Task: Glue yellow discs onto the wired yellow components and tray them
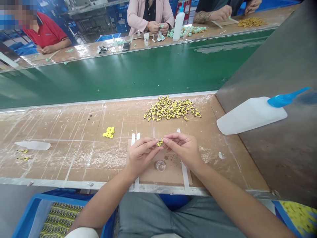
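Note:
Between the fingertips of both hands is a small yellow-and-black piece (160, 142); its exact kind is too small to make out. My left hand (142, 154) pinches it from the left, and my right hand (184, 148) pinches it from the right. Just below them on the cardboard sits a small clear round dish (160, 166). Beyond the hands lies a heap of similar small yellow-and-black pieces (170, 108). Off to the left is a little cluster of flat yellow discs (109, 132).
A white bottle with a blue nozzle (252, 115) leans by the metal panel (279, 72) at right. A green conveyor belt (123, 72) crosses beyond the bench. Blue bins (32, 206) stand below the front edge. Several people work across the belt.

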`<state>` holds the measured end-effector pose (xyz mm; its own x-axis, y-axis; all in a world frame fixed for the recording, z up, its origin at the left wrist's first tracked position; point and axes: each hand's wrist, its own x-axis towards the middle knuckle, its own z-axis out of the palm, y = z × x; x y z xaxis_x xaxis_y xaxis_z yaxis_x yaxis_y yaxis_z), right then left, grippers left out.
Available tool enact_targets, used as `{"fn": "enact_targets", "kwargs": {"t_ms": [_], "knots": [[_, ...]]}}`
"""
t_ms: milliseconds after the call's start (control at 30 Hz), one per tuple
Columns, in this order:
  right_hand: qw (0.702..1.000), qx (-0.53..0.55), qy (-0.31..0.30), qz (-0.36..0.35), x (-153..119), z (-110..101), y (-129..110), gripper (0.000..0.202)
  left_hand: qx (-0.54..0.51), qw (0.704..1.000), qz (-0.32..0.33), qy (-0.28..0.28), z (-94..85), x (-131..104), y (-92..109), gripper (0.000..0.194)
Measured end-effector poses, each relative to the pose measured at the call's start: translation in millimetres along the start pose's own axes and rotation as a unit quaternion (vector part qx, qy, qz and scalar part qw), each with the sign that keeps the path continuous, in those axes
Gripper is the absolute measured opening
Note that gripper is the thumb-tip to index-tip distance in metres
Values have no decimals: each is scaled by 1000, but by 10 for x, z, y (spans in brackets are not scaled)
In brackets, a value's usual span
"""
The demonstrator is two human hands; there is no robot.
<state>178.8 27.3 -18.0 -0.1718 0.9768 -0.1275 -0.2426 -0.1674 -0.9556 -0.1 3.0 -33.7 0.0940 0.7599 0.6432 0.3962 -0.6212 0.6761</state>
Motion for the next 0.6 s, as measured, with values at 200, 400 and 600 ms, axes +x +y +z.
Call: {"fn": "enact_targets", "kwargs": {"t_ms": [200,400,600], "knots": [[1000,-17,-2,2,58,-48,-23,45,43,997,-44,45,-17,24,-38,32],[997,-73,22,8,181,-134,69,50,153,957,-168,183,-485,-32,-226,22],[983,-183,-18,-2,220,-166,146,48,228,868,-316,308,-1273,-445,-456,36]]}}
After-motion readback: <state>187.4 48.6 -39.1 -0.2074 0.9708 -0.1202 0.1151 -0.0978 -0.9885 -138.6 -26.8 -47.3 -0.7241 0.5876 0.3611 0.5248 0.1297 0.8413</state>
